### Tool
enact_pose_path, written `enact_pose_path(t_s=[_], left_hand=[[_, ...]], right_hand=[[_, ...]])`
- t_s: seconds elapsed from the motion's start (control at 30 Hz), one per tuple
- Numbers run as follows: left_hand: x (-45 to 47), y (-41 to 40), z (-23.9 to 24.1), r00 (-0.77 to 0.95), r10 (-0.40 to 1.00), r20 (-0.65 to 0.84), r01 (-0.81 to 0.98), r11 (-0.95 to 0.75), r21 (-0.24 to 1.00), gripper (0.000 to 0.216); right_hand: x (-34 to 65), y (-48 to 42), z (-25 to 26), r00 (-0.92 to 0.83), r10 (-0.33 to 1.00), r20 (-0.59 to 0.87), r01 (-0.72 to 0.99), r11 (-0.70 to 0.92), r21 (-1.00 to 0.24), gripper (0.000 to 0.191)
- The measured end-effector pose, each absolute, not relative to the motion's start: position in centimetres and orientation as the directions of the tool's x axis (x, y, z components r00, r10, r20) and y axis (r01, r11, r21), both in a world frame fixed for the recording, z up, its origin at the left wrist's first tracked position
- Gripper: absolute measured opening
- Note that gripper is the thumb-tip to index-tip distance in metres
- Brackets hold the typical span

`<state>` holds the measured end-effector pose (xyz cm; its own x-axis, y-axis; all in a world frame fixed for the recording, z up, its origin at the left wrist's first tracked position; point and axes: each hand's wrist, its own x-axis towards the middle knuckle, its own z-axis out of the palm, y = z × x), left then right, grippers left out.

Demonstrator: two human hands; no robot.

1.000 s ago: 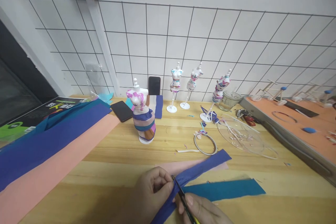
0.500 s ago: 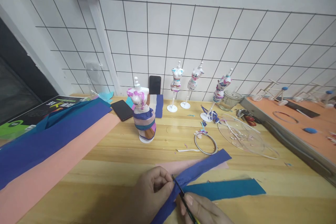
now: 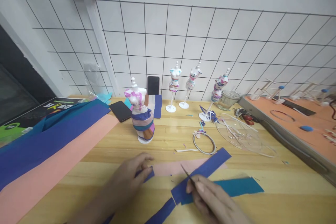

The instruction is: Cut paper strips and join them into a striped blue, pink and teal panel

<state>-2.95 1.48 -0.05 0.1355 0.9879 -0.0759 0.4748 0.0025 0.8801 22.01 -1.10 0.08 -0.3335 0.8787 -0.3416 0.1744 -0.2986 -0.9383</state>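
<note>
My left hand pinches a small cut-off piece of dark blue paper low over the wooden table. My right hand is closed round a thin dark cutting tool whose tip points up and left. The tip lies over the remaining dark blue strip, which rests across a pink strip and a teal strip. Another dark blue offcut lies near the bottom edge. A dress-form figure wrapped in coloured paper bands stands behind my hands.
Large blue and pink paper sheets cover the left side. Three small dress-form figures stand by the wire grid wall. A white ring, a clear plastic disc, a glass jar, two phones and an orange board are nearby.
The dark blue strip has been cut through. My left hand has moved left with the severed piece, and my right hand has drawn the tool back to the right.
</note>
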Motion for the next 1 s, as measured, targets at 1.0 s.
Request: enact_pose_path(t_s=[1.0], left_hand=[[-0.5,-0.6,-3.3,0.746,0.602,0.285,0.586,-0.796,0.150,0.015]], right_hand=[[26.2,3.7,-1.0,-0.558,0.829,-0.049,0.656,0.404,-0.638,0.033]])
